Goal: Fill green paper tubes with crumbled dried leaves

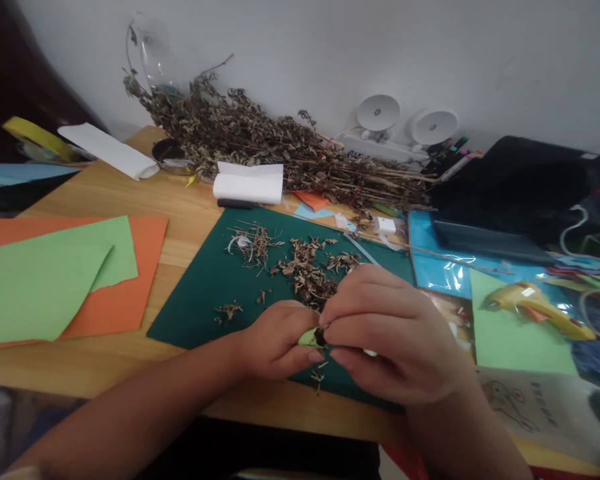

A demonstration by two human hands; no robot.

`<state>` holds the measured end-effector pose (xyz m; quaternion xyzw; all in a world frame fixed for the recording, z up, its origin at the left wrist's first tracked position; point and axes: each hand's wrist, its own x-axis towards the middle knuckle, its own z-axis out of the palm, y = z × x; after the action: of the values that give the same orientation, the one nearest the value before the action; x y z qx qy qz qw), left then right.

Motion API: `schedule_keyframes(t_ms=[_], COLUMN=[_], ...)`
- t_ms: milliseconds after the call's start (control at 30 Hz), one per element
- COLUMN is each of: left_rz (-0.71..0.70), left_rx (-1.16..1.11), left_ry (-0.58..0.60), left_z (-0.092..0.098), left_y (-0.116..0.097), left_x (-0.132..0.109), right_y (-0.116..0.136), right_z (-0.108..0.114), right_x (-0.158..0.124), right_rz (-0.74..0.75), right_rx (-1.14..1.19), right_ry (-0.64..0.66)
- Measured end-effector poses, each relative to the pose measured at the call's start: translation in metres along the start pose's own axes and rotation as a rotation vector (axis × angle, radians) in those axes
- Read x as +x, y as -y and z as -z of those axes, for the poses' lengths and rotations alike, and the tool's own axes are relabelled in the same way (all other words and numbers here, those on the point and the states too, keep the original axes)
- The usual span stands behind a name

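Note:
Over the dark green cutting mat (pixel 195 287), my left hand (pixel 283 340) is closed round a small light green piece, probably paper or cloth (pixel 309 338). Dark crumbled dried leaves (pixel 320 337) show at its open end. My right hand (pixel 395 327) meets it from the right, thumb and fingers pinched on dried leaf bits at that end; the fingers partly hide what they grip. Just beyond my hands lies a pile of dried leaves (pixel 307 267). A heap of thin dry stems (pixel 260 247) lies to its left.
Bundled dried plants (pixel 260 133) lie along the wall. A white paper roll (pixel 249 185) and a black marker (pixel 235 203) border the mat. Green sheets (pixel 40 280) on orange ones (pixel 153 267) lie left. At right are a yellow glue gun (pixel 540 307) and a black laptop (pixel 520 180).

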<state>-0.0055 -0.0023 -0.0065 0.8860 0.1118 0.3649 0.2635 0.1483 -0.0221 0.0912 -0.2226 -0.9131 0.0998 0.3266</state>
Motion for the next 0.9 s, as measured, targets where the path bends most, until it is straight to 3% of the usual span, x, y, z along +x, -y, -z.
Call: schedule_keyframes(t_ms=[133,267,433,733,900], left_rz=[-0.082,-0.104,-0.108,-0.114,-0.066], left_rx=[0.106,0.14,0.12,0.045,-0.022], left_ry=[-0.146,-0.185,-0.176,-0.132,-0.106], left_z=[0.002,0.003,0.001,0.001,-0.001], left_y=[-0.003,-0.005,-0.003,-0.002,0.001], left_x=[0.004,0.006,0.004,0.006,0.002], right_y=[-0.002,-0.003,-0.003,-0.005,0.001], right_z=[-0.002,-0.003,-0.001,0.008,0.01], right_x=[-0.003,-0.005,-0.005,-0.001,0.0], right_rz=[0.0,-0.034,-0.075,-0.131,-0.126], right_rx=[0.009,0.054,0.083,0.163,0.019], right_ry=[-0.03,-0.036,0.0,0.195,0.259])
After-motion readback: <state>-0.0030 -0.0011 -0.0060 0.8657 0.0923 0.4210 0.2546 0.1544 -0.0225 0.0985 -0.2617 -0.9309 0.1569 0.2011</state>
